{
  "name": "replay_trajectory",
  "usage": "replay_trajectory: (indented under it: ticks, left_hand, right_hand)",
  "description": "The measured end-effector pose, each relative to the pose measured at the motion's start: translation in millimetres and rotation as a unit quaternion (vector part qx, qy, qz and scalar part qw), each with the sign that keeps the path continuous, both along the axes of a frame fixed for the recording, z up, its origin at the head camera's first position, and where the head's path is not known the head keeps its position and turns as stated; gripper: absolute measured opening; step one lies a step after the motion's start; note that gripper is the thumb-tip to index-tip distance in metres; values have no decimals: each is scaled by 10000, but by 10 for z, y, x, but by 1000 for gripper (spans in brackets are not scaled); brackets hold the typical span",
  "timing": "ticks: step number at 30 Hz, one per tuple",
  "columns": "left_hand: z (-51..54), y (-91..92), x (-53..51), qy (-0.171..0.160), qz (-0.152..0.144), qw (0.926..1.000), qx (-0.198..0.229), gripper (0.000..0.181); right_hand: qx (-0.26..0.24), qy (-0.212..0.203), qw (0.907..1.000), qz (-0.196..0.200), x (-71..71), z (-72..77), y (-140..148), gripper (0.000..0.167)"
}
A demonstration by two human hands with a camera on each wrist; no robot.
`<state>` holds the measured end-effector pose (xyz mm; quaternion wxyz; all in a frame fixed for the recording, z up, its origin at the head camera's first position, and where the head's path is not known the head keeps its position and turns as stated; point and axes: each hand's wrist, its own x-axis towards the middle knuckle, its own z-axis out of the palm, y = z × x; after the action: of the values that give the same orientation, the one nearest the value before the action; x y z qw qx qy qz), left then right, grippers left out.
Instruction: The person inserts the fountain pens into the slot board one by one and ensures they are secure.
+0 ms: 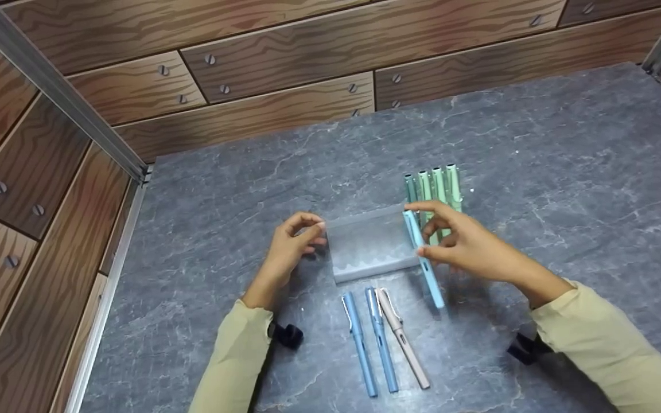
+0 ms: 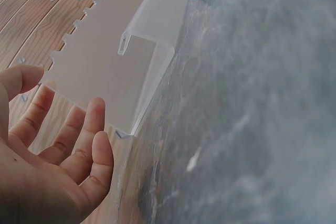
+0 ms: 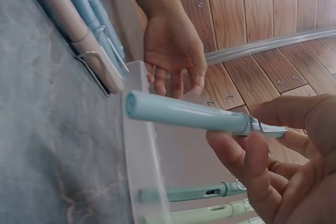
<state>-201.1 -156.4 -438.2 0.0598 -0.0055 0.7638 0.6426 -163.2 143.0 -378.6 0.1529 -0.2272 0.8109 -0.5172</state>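
A frosted see-through pen tray [image 1: 365,241] with scalloped edges lies mid-table. My left hand [image 1: 289,245] pinches its left far corner between thumb and index finger; the other fingers are loosely bent in the left wrist view. In my right hand [image 1: 471,244], a light blue pen [image 1: 431,284] is pinched by the fingers over the tray's right part, its lower end pointing toward me. Several green pens [image 1: 438,182] lie side by side at the tray's right end, partly hidden by the right hand.
Nearer to me on the grey marbled table [image 1: 238,189] lie two blue pens [image 1: 360,350] and a pinkish-beige pen [image 1: 408,344]. Wood-patterned walls [image 1: 284,63] stand behind and at the left, with a metal post [image 1: 61,74] in the left corner.
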Motion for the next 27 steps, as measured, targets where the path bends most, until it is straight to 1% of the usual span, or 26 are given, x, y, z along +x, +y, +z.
replay_trajectory:
  ticks: [5,8,12,16,21,27]
  left_hand:
    - [0,-5,-7,15,14,10000,26,14]
    - [10,-5,-7,20,17,10000,21,14]
    - [16,-4,-6,-8,-17,10000,-11,14]
    - [18,0,-13,-20,-7,10000,28,15]
    - [25,7,-20,24,35,10000,53,15]
    - [4,0,-8,-8,-20,10000,-22,15]
  right_hand:
    - [-82,148,9995,-265,-45,71,-23,66]
    - [-48,245,9988,-411,-68,93,-44,66]
    - [83,311,9978,-580,-93,97,-71,66]
    - [113,423,9969,-660,-128,100,-99,65]
    - [25,521,9954,-803,-169,108,-138,64]
    - [-167,509,9927,-1084,-193,85,-169,65]
